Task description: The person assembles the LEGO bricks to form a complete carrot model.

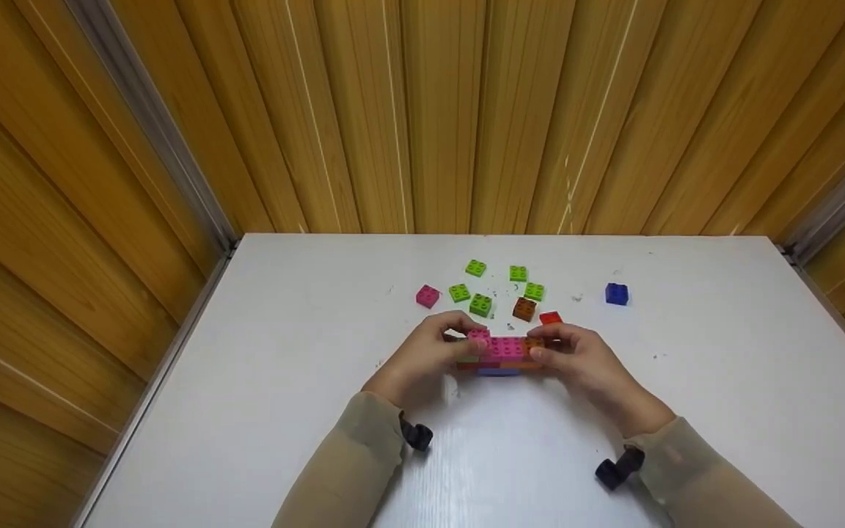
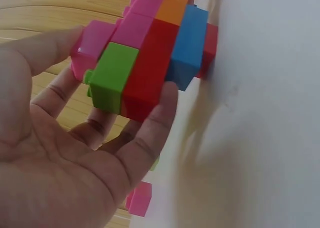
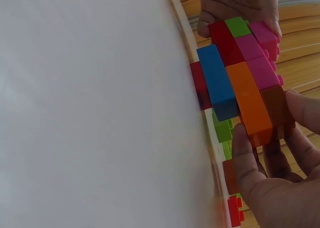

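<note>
A built block of toy bricks (image 1: 507,347) is between my two hands at the middle of the table. Its bottom is a red brick (image 3: 199,83), with a blue brick (image 2: 189,45) over that, then a red brick (image 2: 149,67) and an orange brick (image 3: 250,102) side by side. Along the top run a green brick (image 2: 114,72), two pink ones and a brown brick (image 3: 276,107). My left hand (image 1: 422,358) pinches the raised pink brick (image 2: 95,41) at the left end, its fingers around the green end. With thumb and fingers, my right hand (image 1: 598,375) grips the brown and orange end.
Several loose light green bricks (image 1: 480,304) lie beyond the hands, with a pink brick (image 1: 428,296), a brown brick (image 1: 524,309) and a red brick (image 1: 551,317). Farther right sits a dark blue brick (image 1: 617,294). Wood-pattern walls (image 1: 437,117) border the white table (image 1: 261,411).
</note>
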The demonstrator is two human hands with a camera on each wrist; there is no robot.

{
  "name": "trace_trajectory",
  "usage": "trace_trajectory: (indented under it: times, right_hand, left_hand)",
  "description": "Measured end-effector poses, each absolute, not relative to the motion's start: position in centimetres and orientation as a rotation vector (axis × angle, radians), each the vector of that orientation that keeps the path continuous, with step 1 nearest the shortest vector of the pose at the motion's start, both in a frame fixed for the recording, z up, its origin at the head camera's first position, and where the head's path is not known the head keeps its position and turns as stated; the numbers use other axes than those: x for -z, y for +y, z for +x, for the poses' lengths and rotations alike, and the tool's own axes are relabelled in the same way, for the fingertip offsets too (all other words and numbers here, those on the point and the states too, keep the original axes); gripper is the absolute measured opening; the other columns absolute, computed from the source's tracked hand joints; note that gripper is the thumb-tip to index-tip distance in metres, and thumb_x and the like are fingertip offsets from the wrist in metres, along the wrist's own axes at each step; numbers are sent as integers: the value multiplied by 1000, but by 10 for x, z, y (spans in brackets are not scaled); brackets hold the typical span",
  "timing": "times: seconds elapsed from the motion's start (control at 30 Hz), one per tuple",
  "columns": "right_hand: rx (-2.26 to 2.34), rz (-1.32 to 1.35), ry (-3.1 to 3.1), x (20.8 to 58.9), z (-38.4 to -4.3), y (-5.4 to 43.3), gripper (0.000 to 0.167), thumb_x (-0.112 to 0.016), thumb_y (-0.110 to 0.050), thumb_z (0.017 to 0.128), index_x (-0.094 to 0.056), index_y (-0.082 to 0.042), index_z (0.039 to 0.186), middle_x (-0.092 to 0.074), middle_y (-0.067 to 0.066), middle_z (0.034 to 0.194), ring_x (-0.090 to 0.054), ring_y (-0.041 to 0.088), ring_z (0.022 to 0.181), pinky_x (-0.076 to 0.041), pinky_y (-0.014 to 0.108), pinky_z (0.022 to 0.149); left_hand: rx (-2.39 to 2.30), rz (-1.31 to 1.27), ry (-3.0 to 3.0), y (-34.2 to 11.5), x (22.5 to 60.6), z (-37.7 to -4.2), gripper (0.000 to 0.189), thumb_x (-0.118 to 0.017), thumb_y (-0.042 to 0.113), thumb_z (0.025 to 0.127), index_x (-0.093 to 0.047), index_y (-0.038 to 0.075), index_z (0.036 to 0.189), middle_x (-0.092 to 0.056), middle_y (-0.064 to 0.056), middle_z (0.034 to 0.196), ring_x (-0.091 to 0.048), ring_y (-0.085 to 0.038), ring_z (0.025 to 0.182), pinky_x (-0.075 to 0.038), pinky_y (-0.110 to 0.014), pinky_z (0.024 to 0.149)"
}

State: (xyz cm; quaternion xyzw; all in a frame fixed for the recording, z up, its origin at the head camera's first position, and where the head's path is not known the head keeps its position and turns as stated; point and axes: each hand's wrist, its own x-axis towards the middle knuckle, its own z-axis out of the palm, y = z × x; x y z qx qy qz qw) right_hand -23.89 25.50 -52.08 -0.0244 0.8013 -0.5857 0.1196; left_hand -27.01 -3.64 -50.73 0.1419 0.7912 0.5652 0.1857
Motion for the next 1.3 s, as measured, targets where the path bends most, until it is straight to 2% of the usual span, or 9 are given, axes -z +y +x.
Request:
trace_trajectory:
  times: [0.23,0.4,0.63,0.87,1.0,1.17,1.23,1.3]
  right_hand:
    - [1747,-106,2327,522,-240,255,47,-81,-21,106,-69,2,146,-69,18,148,-64,16,123,-58,16,98]
    - [1721,-81,2335,521,-240,254,49,-82,-25,106,-69,-1,147,-67,19,154,-62,22,131,-55,15,100]
    - [1757,-11,2266,520,-239,253,50,-82,-22,106,-67,-1,149,-63,20,159,-60,28,138,-57,15,101]
    - [1810,-31,2222,514,-244,258,48,-83,-15,103,-68,4,145,-72,10,141,-66,15,121,-60,23,99]
    - [1827,-7,2264,504,-256,271,54,-79,-20,107,-61,6,151,-74,6,138,-70,8,116,-61,25,100]
    - [1833,126,2374,494,-280,295,58,-73,-31,112,-56,2,158,-71,-8,135,-66,1,119,-58,22,103]
    - [1813,172,2439,493,-288,305,58,-71,-33,113,-56,0,159,-70,-5,139,-62,0,120,-56,22,103]
    - [1779,209,2522,493,-294,314,57,-71,-30,113,-57,-1,159,-68,4,147,-59,3,121,-55,20,101]
  left_hand:
    - [-1633,398,2209,-35,510,-270,16,-82,32,104,-82,27,119,-75,3,127,-67,-18,107,-58,-32,90]
    - [-1636,401,2218,-35,509,-270,14,-83,29,104,-81,24,117,-75,1,124,-66,-16,99,-58,-30,83]
    - [-1608,421,2244,-36,510,-270,14,-83,32,104,-80,24,116,-76,2,120,-67,-19,104,-57,-31,90]
    - [-1607,411,2229,-35,510,-271,15,-83,33,104,-81,26,117,-76,3,118,-66,-20,108,-57,-32,92]
    - [-1612,425,2220,-35,511,-272,16,-84,34,104,-82,27,118,-75,4,121,-65,-18,108,-55,-32,93]
    - [-1642,425,2206,-36,512,-271,18,-86,33,102,-82,24,118,-75,3,122,-65,-18,106,-56,-31,90]
    - [-1631,416,2216,-36,511,-270,17,-85,34,103,-81,25,117,-75,3,121,-64,-19,107,-55,-31,92]
    - [-1618,413,2226,-37,510,-270,16,-84,35,103,-81,26,117,-74,4,120,-64,-20,109,-53,-32,95]
